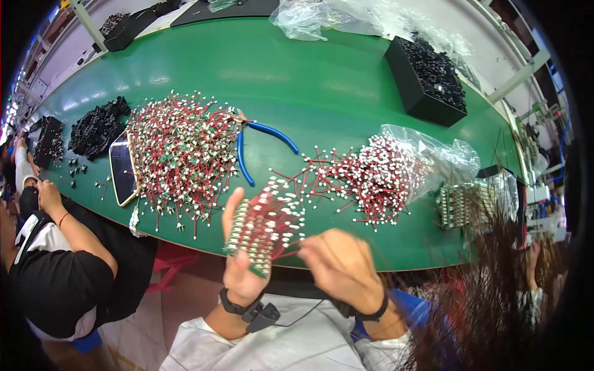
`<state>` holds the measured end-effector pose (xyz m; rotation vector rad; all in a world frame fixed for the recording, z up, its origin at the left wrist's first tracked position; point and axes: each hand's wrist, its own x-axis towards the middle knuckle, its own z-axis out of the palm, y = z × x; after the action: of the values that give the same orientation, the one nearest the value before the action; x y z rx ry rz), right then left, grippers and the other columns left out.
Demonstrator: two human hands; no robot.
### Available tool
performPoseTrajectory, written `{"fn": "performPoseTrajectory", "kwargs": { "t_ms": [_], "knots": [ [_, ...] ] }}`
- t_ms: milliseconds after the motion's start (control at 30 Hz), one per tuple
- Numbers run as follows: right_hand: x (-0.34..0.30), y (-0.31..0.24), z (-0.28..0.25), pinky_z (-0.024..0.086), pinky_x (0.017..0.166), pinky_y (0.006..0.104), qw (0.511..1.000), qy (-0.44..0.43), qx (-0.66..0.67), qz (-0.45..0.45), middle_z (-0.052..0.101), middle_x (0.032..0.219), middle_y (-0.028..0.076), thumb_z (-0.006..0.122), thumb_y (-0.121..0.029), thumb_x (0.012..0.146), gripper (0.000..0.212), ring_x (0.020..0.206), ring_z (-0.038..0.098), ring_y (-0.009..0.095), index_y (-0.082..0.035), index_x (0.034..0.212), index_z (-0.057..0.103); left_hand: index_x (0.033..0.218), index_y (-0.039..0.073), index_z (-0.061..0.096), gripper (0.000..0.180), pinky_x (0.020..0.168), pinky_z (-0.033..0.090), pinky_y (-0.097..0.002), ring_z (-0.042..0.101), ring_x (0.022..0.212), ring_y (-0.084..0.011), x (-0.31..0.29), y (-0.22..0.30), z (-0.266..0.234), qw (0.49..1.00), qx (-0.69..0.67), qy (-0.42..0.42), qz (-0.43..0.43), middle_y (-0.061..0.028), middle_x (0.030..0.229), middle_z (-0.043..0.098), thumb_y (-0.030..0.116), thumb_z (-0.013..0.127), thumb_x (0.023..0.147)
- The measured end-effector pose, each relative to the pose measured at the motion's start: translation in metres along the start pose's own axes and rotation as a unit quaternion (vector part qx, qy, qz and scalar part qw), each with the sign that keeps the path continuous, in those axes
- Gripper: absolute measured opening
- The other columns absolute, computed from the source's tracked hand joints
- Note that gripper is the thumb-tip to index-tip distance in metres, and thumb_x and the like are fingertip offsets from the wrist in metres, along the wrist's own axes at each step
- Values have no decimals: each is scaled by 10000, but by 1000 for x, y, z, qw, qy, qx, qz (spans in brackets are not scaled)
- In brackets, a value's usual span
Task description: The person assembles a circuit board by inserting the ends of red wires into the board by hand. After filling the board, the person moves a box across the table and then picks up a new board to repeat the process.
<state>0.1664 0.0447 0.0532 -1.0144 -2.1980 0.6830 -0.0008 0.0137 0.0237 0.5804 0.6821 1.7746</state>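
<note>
My left hand (243, 279) grips a green circuit board panel (252, 240) by its edges, thumb on the near side and fingers at the far side. Rows of red wires with white connectors stand up from the panel and lean to the right. At the panel's right edge, my right hand (344, 263) is closed in a pinch on a red wire (286, 254) that reaches toward the board. Its fingertips are partly hidden. Beyond the hands, a pile of loose red wires with white connectors (383, 179) spills from a clear plastic bag (455, 157).
Blue-handled cutting pliers (269, 133) lie beside a big heap of wired small boards (179, 148). A phone (124, 170) touches that heap. Bare board panels (467, 204) sit at the right, and a black box of black parts (427, 86) stands behind. A co-worker's arm (83, 232) is at the left.
</note>
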Motion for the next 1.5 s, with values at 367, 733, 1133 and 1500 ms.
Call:
{"fn": "performPoseTrajectory", "kwargs": {
  "t_ms": [367, 733, 1133, 1500],
  "knots": [
    [16, 63, -25, 500, 820, 401, 970, 56, -225, -73, 645, 980, 53, 770, 11, 649, 235, 989, 599, 290, -92, 848, 700, 1558, -2, 130, 974, 1118, 417, -518, 518, 1318, -374, 3, -4, -11, 999, 9, -1, 38, -260, 1441, 471, 426, 663, 864],
    [22, 72, -27, 492, 824, 408, 974, 16, -206, -93, 633, 894, 64, 755, 24, 660, 247, 979, 595, 291, -53, 878, 669, 1562, -1, 148, 929, 1126, 408, -516, 502, 1335, -374, 2, 1, -12, 998, 14, -26, 47, -257, 1469, 448, 444, 622, 899],
    [10, -4, -18, 498, 635, 356, 987, 63, 127, -74, 667, 834, 129, 680, 83, 819, 146, 730, 625, 270, -13, 929, 673, 1568, 7, 110, 910, 1115, 418, -519, 510, 1327, -363, 5, -1, -14, 998, -37, -14, 49, -253, 1468, 447, 364, 616, 902],
    [-4, -19, 31, 515, 642, 368, 989, 25, 140, -45, 642, 830, 115, 733, 65, 778, 190, 729, 649, 290, -7, 941, 667, 1571, 47, 96, 1008, 1107, 435, -491, 508, 1319, -337, 1, 1, 0, 1000, -1, -17, 19, -218, 1453, 444, 410, 701, 851]
  ]
}}
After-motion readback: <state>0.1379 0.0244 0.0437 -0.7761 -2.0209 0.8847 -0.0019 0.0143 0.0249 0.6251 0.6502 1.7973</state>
